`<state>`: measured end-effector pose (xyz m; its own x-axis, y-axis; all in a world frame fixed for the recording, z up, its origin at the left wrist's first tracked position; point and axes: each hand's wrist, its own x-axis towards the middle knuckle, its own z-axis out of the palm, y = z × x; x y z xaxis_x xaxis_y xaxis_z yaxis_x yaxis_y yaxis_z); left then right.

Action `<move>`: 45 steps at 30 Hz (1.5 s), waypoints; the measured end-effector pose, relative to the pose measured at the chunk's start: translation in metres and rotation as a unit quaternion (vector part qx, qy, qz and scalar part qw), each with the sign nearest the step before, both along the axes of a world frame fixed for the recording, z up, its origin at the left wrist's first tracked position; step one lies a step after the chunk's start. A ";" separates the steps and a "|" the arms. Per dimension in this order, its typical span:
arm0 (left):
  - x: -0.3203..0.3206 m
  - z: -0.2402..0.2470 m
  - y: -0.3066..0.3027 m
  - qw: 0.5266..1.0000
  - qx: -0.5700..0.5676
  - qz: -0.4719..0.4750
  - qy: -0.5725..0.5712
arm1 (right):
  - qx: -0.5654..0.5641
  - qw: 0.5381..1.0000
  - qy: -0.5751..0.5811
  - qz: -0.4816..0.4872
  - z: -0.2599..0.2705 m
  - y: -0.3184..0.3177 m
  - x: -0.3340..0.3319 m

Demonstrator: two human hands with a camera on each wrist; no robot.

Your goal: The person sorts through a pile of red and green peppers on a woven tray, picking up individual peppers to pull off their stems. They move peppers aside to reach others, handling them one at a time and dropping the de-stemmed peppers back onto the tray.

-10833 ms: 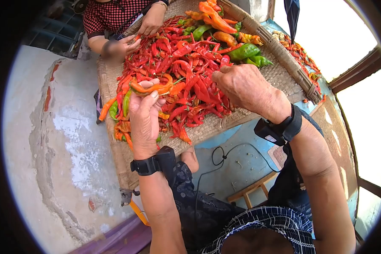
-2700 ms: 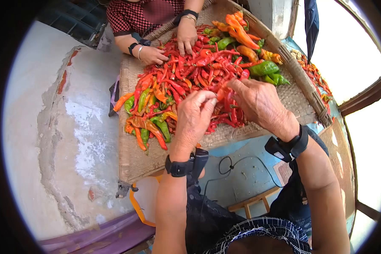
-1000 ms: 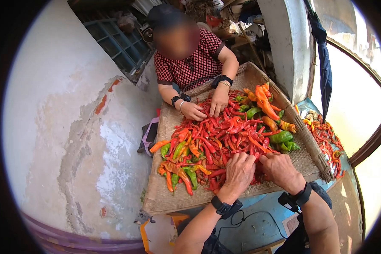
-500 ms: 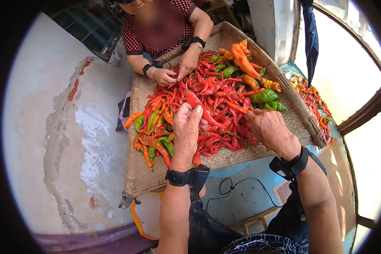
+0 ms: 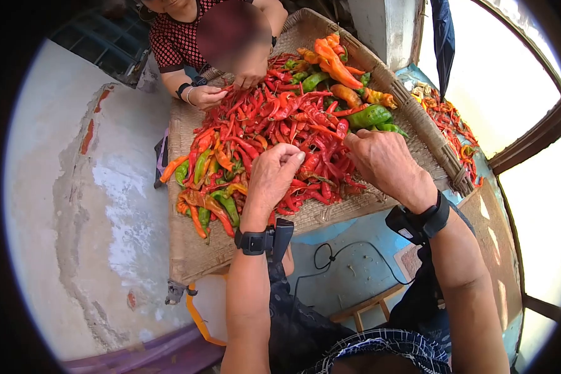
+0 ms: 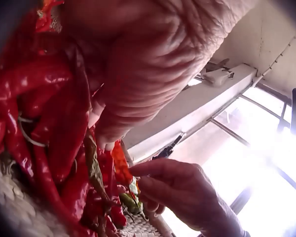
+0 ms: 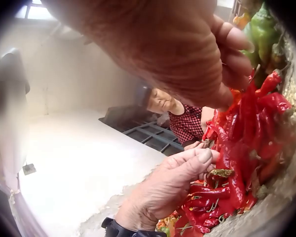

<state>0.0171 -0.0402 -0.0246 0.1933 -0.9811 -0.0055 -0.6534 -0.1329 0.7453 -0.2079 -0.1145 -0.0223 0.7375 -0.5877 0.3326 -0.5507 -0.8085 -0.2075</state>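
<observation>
A heap of red chili peppers (image 5: 274, 118) covers the woven tray (image 5: 187, 255). My left hand (image 5: 271, 177) is at the near side of the heap, thumb and index finger pinched together. In the right wrist view, the left hand (image 7: 163, 185) has a bit of red pepper at its fingertips, above a dry, shrivelled piece (image 7: 222, 173). My right hand (image 5: 386, 162) is at the heap's right side, fingers curled. In the left wrist view, the right hand's (image 6: 182, 192) thumb and index finger pinch at an orange-red chili pepper (image 6: 121, 163).
Across the tray a person's hands (image 5: 206, 96) work at the far side of the heap. Large green peppers (image 5: 371, 116) and orange peppers (image 5: 336, 62) lie at the right. Mixed peppers (image 5: 199, 199) lie at the left. More peppers (image 5: 445, 121) lie beyond the tray's rim; a stool (image 5: 371, 305) stands below.
Half a second ago my left hand held up a large red chili pepper; now that pepper is out of its grip and the hand is lower, turned toward my right hand. The head view has shifted.
</observation>
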 end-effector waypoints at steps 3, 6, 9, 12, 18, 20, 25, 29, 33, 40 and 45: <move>-0.029 -0.007 0.004 0.984 -0.021 -0.031 -0.174 | 0.008 1.000 -0.007 0.015 -0.006 0.003 0.001; -0.031 -0.012 0.002 0.956 -0.103 -0.039 -0.271 | 0.027 0.999 -0.001 0.030 -0.010 0.008 0.008; -0.030 -0.003 0.001 0.981 -0.077 -0.031 -0.175 | 0.045 0.998 0.024 0.024 -0.013 0.015 0.015; -0.028 0.012 0.007 0.994 -0.100 0.026 0.028 | 0.036 0.999 0.032 0.012 -0.019 0.020 0.021; -0.004 0.009 0.010 0.963 -0.178 0.088 0.184 | 0.033 0.999 0.015 0.021 -0.024 0.014 0.026; -0.005 0.008 0.012 0.960 -0.176 0.105 0.192 | 0.056 0.998 -0.012 0.027 -0.027 0.010 0.025; 0.001 0.013 0.018 0.950 -0.197 0.101 0.221 | 0.219 0.958 -0.173 0.061 -0.011 0.009 0.020; 0.005 0.024 0.022 0.977 -0.060 0.061 0.196 | 0.344 0.905 -0.220 0.120 -0.002 -0.001 0.010; 0.011 0.022 0.002 0.921 -0.256 0.123 0.267 | 0.393 0.881 -0.244 0.098 0.008 0.000 0.003; -0.019 0.022 0.011 0.974 -0.017 0.005 0.227 | 0.317 0.909 -0.244 0.117 -0.001 0.000 0.005; -0.047 0.012 0.015 0.949 -0.029 0.012 0.314 | 0.313 0.905 -0.249 0.145 0.000 0.010 0.010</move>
<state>-0.0295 -0.0247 -0.0128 0.1929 -0.9785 -0.0728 -0.0759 -0.0888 0.9931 -0.1975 -0.1042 -0.0219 0.7409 -0.5821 0.3348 -0.0470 -0.5423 -0.8389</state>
